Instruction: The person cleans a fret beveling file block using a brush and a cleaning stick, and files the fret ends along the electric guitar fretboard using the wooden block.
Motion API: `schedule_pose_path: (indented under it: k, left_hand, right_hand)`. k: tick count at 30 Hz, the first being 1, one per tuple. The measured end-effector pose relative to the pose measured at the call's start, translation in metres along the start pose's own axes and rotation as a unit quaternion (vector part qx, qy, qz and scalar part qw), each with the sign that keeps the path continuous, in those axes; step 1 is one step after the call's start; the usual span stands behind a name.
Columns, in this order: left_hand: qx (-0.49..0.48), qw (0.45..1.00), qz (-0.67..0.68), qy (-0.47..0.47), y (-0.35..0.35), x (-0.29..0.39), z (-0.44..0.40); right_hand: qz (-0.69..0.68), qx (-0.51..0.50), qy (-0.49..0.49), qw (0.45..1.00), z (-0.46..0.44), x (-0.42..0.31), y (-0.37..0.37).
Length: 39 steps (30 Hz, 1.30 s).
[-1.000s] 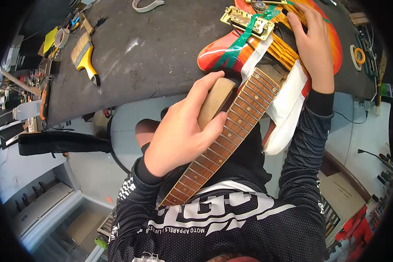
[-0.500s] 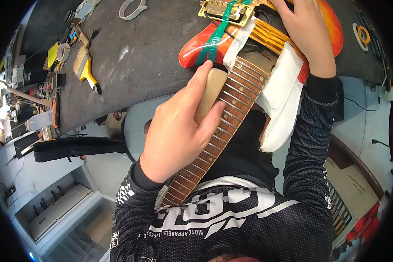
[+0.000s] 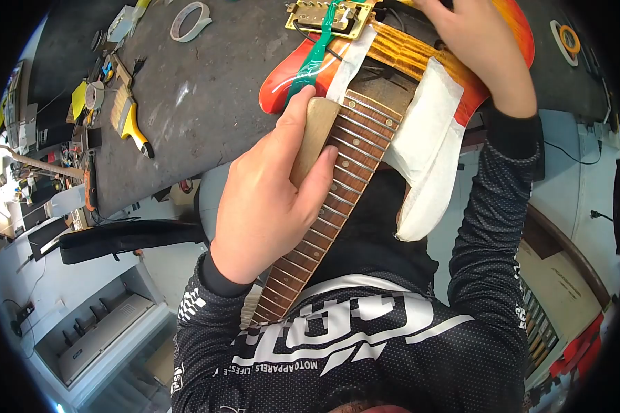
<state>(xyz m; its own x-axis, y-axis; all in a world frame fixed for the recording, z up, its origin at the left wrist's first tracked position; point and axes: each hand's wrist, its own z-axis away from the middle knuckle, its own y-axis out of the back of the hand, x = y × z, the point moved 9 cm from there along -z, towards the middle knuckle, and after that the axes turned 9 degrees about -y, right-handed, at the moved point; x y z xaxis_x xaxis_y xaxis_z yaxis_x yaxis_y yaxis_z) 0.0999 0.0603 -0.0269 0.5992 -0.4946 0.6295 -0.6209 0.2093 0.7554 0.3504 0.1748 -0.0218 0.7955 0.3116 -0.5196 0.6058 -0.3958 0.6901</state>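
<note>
A red and orange guitar body [image 3: 282, 79] lies on the dark bench top, with green tape [image 3: 314, 60] and white masking paper [image 3: 427, 138] on it. Its fretted neck [image 3: 344, 179] slants down toward my shirt. My left hand [image 3: 262, 199] is closed around a wooden block [image 3: 315, 134], held along the left edge of the neck near its upper end. My right hand [image 3: 486, 48] rests over the right part of the body, its fingertips cut off by the top of the view. A gold-framed pickup [image 3: 327, 18] sits loose on the body beside exposed wires.
On the dark bench [image 3: 207, 103] lie a yellow-handled brush [image 3: 129, 120], a roll of tape [image 3: 190, 22] and, at the right, an orange ring [image 3: 568, 39]. A black padded strip [image 3: 131, 237] juts out below the bench at the left.
The guitar, the block and my left hand have shifted left in view. The bench items have shifted too, as the camera view has moved. My left hand still holds the block.
</note>
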Motion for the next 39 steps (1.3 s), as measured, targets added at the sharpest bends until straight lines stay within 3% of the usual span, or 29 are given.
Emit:
schedule_pose_path:
  k: [5, 7, 10, 13, 16, 19, 25, 29, 31, 34, 39]
  left_hand:
    - [-0.015, 0.999, 0.014, 0.025, 0.0, -0.003, 0.006]
    - [-0.018, 0.999, 0.013, 0.036, 0.002, -0.002, 0.018]
    - [-0.011, 1.0, -0.007, 0.001, 0.002, 0.0, 0.019]
    - [0.008, 1.0, 0.002, -0.012, 0.0, 0.001, -0.001]
    - [-0.01, 0.999, 0.026, 0.036, 0.0, -0.002, 0.01]
    - [-0.019, 0.999, 0.025, 0.028, 0.002, -0.005, 0.029]
    - [0.014, 1.0, 0.012, -0.003, -0.002, -0.002, -0.004]
    - [0.026, 0.999, 0.007, -0.024, -0.003, -0.003, -0.004]
    - [0.018, 0.998, 0.031, 0.058, -0.004, -0.011, 0.0]
    - [0.026, 0.99, 0.075, 0.113, -0.006, -0.017, 0.005]
    - [0.02, 0.993, 0.105, 0.053, -0.007, -0.022, 0.011]
  right_hand:
    - [-0.033, -0.048, -0.159, 0.986, 0.006, 0.032, -0.01]
    - [0.038, -0.089, -0.096, 0.991, 0.006, -0.003, 0.001]
    - [0.028, -0.01, -0.054, 0.998, 0.01, 0.0, -0.001]
    - [0.05, 0.016, 0.053, 0.997, 0.011, -0.015, 0.0]
    - [0.063, -0.02, -0.044, 0.997, 0.013, -0.022, 0.006]
    - [0.235, -0.01, 0.15, 0.96, 0.02, -0.031, -0.003]
    - [0.232, -0.011, 0.102, 0.967, 0.02, -0.019, -0.01]
    - [0.211, 0.013, 0.15, 0.966, 0.023, -0.024, -0.006]
    - [0.196, 0.027, 0.166, 0.966, 0.022, -0.026, -0.004]
    - [0.037, 0.022, 0.012, 0.999, 0.011, -0.006, 0.0]
    - [0.006, -0.008, -0.041, 0.999, 0.009, -0.001, 0.002]
